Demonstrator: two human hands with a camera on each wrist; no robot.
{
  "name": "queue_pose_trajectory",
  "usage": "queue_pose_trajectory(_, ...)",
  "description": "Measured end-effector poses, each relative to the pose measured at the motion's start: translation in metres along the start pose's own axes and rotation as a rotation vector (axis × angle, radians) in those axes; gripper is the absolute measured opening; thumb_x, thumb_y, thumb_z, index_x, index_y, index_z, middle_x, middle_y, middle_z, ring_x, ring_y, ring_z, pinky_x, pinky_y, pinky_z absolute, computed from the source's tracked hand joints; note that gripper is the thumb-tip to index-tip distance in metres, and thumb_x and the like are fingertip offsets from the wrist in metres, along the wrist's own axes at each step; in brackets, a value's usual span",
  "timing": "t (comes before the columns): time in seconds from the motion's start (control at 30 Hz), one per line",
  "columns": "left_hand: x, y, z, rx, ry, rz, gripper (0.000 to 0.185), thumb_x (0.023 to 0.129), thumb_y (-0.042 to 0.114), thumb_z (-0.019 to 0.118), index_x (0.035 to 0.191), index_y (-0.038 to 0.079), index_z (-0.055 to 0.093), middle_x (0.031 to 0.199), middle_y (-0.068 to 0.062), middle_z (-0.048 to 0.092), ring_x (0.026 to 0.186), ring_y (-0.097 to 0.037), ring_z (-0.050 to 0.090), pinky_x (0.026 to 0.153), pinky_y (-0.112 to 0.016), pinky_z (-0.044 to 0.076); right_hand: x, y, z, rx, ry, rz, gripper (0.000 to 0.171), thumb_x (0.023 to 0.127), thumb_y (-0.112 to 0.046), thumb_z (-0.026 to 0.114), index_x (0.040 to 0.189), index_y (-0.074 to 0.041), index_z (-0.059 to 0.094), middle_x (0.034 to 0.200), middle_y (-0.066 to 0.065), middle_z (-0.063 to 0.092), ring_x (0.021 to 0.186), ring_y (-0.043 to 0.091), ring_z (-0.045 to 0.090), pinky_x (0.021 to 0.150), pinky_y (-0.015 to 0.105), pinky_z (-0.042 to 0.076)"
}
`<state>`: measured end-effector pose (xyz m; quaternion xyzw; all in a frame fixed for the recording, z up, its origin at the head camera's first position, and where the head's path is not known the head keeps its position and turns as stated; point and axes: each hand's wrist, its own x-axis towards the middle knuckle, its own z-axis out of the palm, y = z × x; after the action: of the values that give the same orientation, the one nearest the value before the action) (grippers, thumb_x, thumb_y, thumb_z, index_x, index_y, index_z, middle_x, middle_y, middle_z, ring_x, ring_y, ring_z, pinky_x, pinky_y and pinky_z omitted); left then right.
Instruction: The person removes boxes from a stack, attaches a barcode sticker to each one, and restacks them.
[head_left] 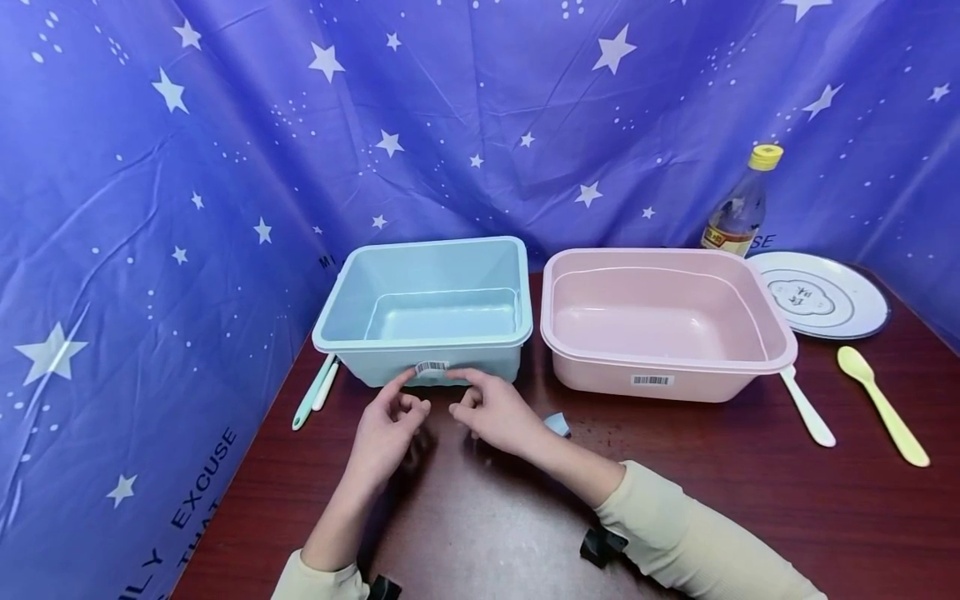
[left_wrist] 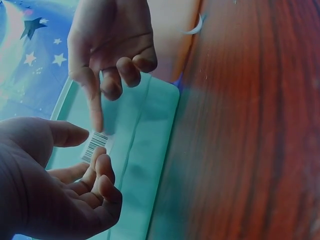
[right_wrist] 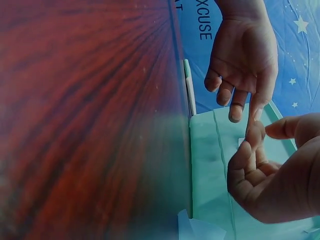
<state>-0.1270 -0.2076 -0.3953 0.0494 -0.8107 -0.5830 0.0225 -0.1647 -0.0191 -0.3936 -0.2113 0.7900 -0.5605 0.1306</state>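
A pale blue plastic tub (head_left: 427,312) stands on the dark wooden table, with a white barcode sticker (head_left: 431,367) on its near wall. My left hand (head_left: 390,421) and right hand (head_left: 491,408) meet in front of it. In the left wrist view the left hand's thumb (left_wrist: 67,134) and forefinger (left_wrist: 98,156) close on one end of the barcode sticker (left_wrist: 95,146). The right hand's straight index finger (left_wrist: 95,107) touches the sticker's other end, its other fingers curled. In the right wrist view the two index fingertips (right_wrist: 253,125) meet over the tub wall (right_wrist: 210,170).
A pink tub (head_left: 660,329) stands right of the blue one. Beside it lie a white spoon (head_left: 808,410) and a yellow spoon (head_left: 881,404). Behind are a white plate (head_left: 821,293) and a yellow-capped bottle (head_left: 742,204). Teal and white utensils (head_left: 315,392) lie left of the blue tub. Starry blue cloth hangs behind and to the left.
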Motion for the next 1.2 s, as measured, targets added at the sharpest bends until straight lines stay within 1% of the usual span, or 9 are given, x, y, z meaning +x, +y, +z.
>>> queue_pose_trajectory(0.13, -0.001, 0.001, 0.000, 0.022, -0.002, 0.003, 0.054, 0.096, 0.010, 0.066, 0.148, 0.011, 0.050, 0.091, -0.007, 0.064, 0.064, -0.029, 0.055, 0.047, -0.032, 0.044, 0.003, 0.001, 0.001, 0.008, -0.051, -0.006, 0.055, 0.096, -0.008, 0.064, 0.149, -0.009, 0.048, 0.077, 0.018, 0.068, 0.059, 0.032, 0.066, 0.056, 0.036, 0.055)
queue_pose_trajectory(0.23, -0.002, 0.002, 0.000, 0.107, 0.013, 0.032, 0.054, 0.096, 0.013, 0.067, 0.147, 0.011, 0.052, 0.090, -0.005, 0.065, 0.064, -0.022, 0.055, 0.053, -0.031, 0.045, 0.004, 0.001, 0.002, 0.010, -0.063, 0.000, 0.058, 0.096, -0.008, 0.064, 0.151, -0.011, 0.046, 0.079, 0.018, 0.069, 0.061, 0.035, 0.067, 0.055, 0.037, 0.055)
queue_pose_trajectory(0.4, -0.004, 0.001, 0.001, 0.368, 0.086, 0.184, 0.054, 0.094, 0.012, 0.069, 0.145, 0.004, 0.054, 0.086, 0.000, 0.067, 0.065, -0.013, 0.055, 0.066, -0.033, 0.046, 0.004, 0.002, 0.003, 0.014, -0.041, 0.002, 0.056, 0.096, -0.008, 0.064, 0.149, -0.011, 0.049, 0.079, 0.017, 0.070, 0.060, 0.035, 0.067, 0.055, 0.041, 0.056)
queue_pose_trajectory(0.5, -0.005, 0.002, 0.002, 0.462, 0.139, 0.241, 0.054, 0.093, 0.011, 0.069, 0.145, 0.002, 0.053, 0.083, 0.002, 0.067, 0.064, -0.012, 0.054, 0.066, -0.034, 0.046, 0.003, 0.002, 0.002, 0.020, -0.032, 0.002, 0.055, 0.095, -0.008, 0.064, 0.148, -0.011, 0.050, 0.078, 0.018, 0.069, 0.060, 0.035, 0.067, 0.055, 0.044, 0.056)
queue_pose_trajectory(0.6, -0.005, 0.002, 0.002, 0.448, 0.160, 0.248, 0.050, 0.093, 0.010, 0.070, 0.141, 0.005, 0.057, 0.081, 0.002, 0.067, 0.063, -0.011, 0.053, 0.065, -0.033, 0.045, 0.003, 0.002, 0.001, 0.017, -0.028, 0.005, 0.055, 0.095, -0.008, 0.065, 0.148, -0.011, 0.050, 0.077, 0.017, 0.069, 0.060, 0.034, 0.067, 0.054, 0.041, 0.056)
queue_pose_trajectory(0.7, -0.003, 0.001, 0.002, 0.386, 0.134, 0.237, 0.046, 0.092, 0.009, 0.070, 0.138, 0.009, 0.060, 0.082, 0.002, 0.068, 0.064, -0.012, 0.055, 0.065, -0.032, 0.045, 0.003, 0.003, 0.000, 0.015, -0.028, 0.012, 0.055, 0.095, -0.009, 0.064, 0.148, -0.011, 0.050, 0.077, 0.016, 0.069, 0.060, 0.033, 0.067, 0.055, 0.039, 0.056)
queue_pose_trajectory(0.83, 0.001, 0.000, 0.001, 0.334, 0.086, 0.193, 0.050, 0.094, 0.010, 0.070, 0.142, 0.012, 0.058, 0.085, 0.001, 0.069, 0.065, -0.013, 0.058, 0.067, -0.033, 0.047, -0.001, 0.004, -0.007, -0.002, -0.016, 0.026, 0.055, 0.095, -0.010, 0.064, 0.148, -0.011, 0.049, 0.077, 0.014, 0.069, 0.059, 0.030, 0.066, 0.057, 0.038, 0.056)
queue_pose_trajectory(1.0, 0.000, 0.002, -0.001, 0.320, 0.103, 0.145, 0.048, 0.094, 0.011, 0.069, 0.141, 0.011, 0.059, 0.085, 0.001, 0.069, 0.068, -0.016, 0.060, 0.072, -0.034, 0.047, -0.013, 0.005, -0.019, -0.066, 0.018, 0.010, 0.055, 0.095, -0.010, 0.066, 0.147, -0.010, 0.051, 0.075, 0.008, 0.069, 0.058, 0.024, 0.065, 0.066, 0.031, 0.054)
queue_pose_trajectory(1.2, -0.006, 0.009, 0.006, 0.256, 0.093, 0.228, 0.040, 0.092, 0.007, 0.071, 0.132, 0.012, 0.065, 0.086, 0.002, 0.067, 0.070, -0.014, 0.058, 0.070, -0.029, 0.046, -0.035, 0.002, -0.040, -0.125, 0.050, -0.052, 0.047, 0.094, -0.009, 0.067, 0.140, -0.008, 0.057, 0.077, -0.001, 0.067, 0.059, 0.011, 0.059, 0.058, 0.028, 0.050)
